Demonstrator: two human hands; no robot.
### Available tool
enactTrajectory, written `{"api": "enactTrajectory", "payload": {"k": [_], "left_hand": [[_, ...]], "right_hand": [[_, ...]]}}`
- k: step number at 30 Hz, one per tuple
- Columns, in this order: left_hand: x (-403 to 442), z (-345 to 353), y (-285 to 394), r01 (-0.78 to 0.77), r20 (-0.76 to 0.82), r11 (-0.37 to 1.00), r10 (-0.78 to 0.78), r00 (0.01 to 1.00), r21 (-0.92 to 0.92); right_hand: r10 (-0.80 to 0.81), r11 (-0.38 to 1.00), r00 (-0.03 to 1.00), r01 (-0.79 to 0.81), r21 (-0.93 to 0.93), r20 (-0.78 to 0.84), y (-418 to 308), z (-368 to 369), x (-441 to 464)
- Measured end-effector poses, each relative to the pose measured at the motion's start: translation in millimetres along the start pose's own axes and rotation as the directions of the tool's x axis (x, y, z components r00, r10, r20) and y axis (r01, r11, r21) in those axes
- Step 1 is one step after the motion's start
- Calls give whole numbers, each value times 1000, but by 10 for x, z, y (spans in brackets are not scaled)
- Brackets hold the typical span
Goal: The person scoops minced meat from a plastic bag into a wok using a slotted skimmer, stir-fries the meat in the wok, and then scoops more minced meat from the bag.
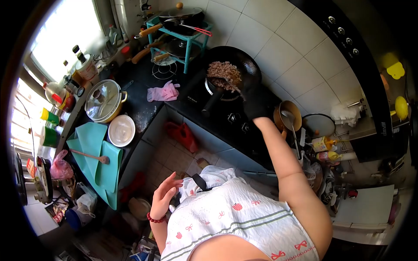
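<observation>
My right hand (257, 103), in a black glove, is closed around the handle of a metal spatula (230, 84). The spatula's blade reaches into browned minced meat (223, 71) in a black wok (250, 66). This wok sits on the black gas hob (198, 96), its handle (212, 103) pointing towards me. My left hand (164, 195) hangs in front of my patterned apron (217, 209), fingers loosely apart and holding nothing. A red bead bracelet circles that wrist.
Right of the hob stands a brown pot (287, 114) with a ladle in it. A teal rack (187, 52) holds lidded pans at the back. On the left counter are a lidded pot (103, 101), a white bowl (121, 131), a pink cloth (163, 92) and a teal mat (98, 161).
</observation>
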State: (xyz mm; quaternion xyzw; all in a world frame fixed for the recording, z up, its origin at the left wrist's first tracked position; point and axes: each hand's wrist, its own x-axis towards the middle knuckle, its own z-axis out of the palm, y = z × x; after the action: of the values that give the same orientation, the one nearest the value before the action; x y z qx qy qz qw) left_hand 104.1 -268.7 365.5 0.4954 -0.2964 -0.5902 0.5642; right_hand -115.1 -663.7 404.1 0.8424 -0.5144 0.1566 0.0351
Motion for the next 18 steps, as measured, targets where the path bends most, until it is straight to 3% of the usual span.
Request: {"api": "enactTrajectory", "payload": {"k": [2, 4, 6, 8, 10, 12, 15, 17, 18], "left_hand": [[2, -30, 2, 22, 31, 1000, -21, 999, -20], [13, -31, 33, 16, 56, 1000, -15, 998, -23], [10, -54, 65, 31, 55, 999, -29, 998, -33], [22, -60, 68, 50, 49, 998, -48, 998, -40], [16, -79, 14, 58, 68, 998, -57, 996, -20], [43, -39, -6, 43, 73, 999, -44, 996, 12], [79, -4, -29, 58, 38, 998, -57, 998, -24], [137, 59, -55, 67, 37, 997, -66, 997, -32], [175, 99, -57, 72, 39, 997, -71, 997, -34]], "right_hand": [[32, 996, 987, -45, -81, -160, -86, 13, -149], [-58, 997, 996, 54, -61, -74, -4, -57, -178], [-52, 999, 993, 53, 7, -107, -40, -103, -158], [76, 992, 969, -48, 121, -237, -255, -269, -208], [-29, 998, 988, 19, -66, -153, -33, -81, -187], [-61, 996, 995, 65, -56, 81, 162, -191, -126], [-22, 967, 985, -22, 252, 172, 158, -474, -154], [-11, 827, 955, -158, 539, 298, 168, -417, -184], [19, 882, 968, -133, 452, 249, 88, -392, -199]]}}
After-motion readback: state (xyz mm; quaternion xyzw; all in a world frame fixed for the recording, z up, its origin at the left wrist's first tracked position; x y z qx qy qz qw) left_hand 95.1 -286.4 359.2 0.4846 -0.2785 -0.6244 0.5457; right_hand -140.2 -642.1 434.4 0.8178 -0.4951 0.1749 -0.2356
